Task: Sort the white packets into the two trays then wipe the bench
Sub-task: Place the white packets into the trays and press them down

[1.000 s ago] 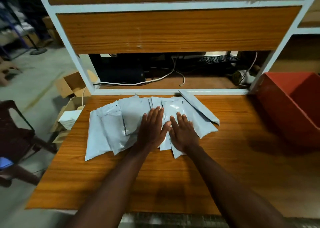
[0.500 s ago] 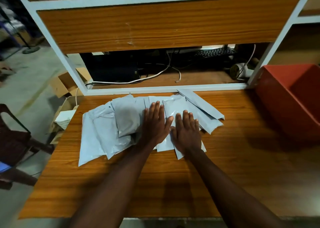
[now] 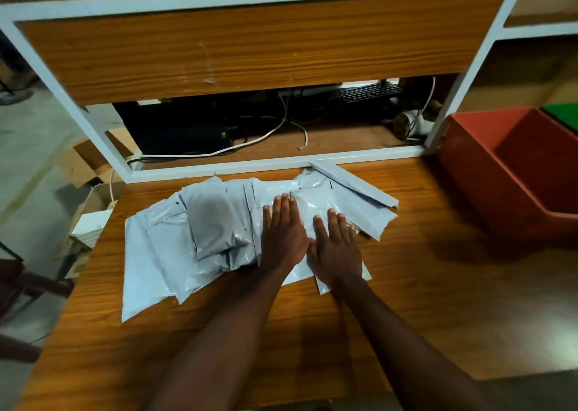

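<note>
Head view. Wooden bench (image 3: 406,317) fills the lower and middle frame. White packets (image 3: 162,254) lie in a loose overlapping spread across the centre of the bench, running from centre-left to right of centre, just below the white shelf frame (image 3: 281,162).

Most packets on the left half have their long axis going from bottom of frame to top, leaning a little right at the top; lower corners point toward the bottom left. One greyer packet (image 3: 212,220) sits on top of these, same lean. At the upper right of the spread a long narrow packet (image 3: 359,185) lies diagonal, long axis from upper left to lower right, its near end pointing at the red tray. Packets under the hands are partly hidden, direction hard to read.

Left hand (image 3: 283,235) lies flat on the spread, palm down, fingers straight and together, pointing to top of frame; grips nothing. Right hand (image 3: 337,248) is just beside it, thumbs nearly touching, also flat and palm down on a shiny packet (image 3: 312,204), fingers straight, nothing gripped.

Red tray (image 3: 469,173) stands at the right edge, well apart from the spread. A green tray (image 3: 563,116) corner shows behind it, far right. Cables (image 3: 250,141) and a keyboard (image 3: 366,91) sit in the dark shelf opening above. Cardboard boxes (image 3: 90,163) on the floor at left.
</note>
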Demonstrator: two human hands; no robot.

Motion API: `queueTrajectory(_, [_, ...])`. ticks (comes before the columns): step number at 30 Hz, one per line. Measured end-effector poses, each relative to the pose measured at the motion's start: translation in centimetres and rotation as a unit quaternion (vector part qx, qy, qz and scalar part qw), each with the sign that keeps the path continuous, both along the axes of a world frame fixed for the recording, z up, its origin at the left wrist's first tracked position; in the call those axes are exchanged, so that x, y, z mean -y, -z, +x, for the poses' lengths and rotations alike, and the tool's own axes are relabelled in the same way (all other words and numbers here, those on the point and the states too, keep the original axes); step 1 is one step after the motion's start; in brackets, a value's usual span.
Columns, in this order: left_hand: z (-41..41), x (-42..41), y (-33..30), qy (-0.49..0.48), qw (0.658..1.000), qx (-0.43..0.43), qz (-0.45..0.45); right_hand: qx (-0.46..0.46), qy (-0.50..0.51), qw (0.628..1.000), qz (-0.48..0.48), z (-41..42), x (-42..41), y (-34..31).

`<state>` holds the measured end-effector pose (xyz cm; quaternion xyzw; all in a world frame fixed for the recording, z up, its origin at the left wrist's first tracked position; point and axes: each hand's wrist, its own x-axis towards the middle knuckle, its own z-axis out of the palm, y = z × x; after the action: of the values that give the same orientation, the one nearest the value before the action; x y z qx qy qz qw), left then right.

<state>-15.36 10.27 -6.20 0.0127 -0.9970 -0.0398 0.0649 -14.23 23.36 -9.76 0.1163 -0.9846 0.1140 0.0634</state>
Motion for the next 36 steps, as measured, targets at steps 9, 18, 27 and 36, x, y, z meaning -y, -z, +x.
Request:
queueTrajectory(9, [1.8, 1.3, 2.4, -0.003, 0.999, -0.047, -0.022, 0.009, 0.014, 0.998, -0.066, 0.9, -0.5, -0.2])
queueTrajectory(18, [2.6, 2.2, 2.9, 0.038, 0.994, -0.103, 0.016, -0.025, 0.035, 0.99, -0.132, 1.8, -1.1, -3.0])
queueTrajectory(27, [4.0, 1.9, 1.2, 0.088, 0.981, -0.143, 0.1, -0.058, 0.061, 0.984, -0.157, 3.6, -3.9, -6.9])
queueTrajectory(36, [3.9, -5.1, -3.1, 0.155, 0.945, -0.216, 0.191, -0.092, 0.115, 0.974, -0.173, 4.8, -11.6, -11.1])
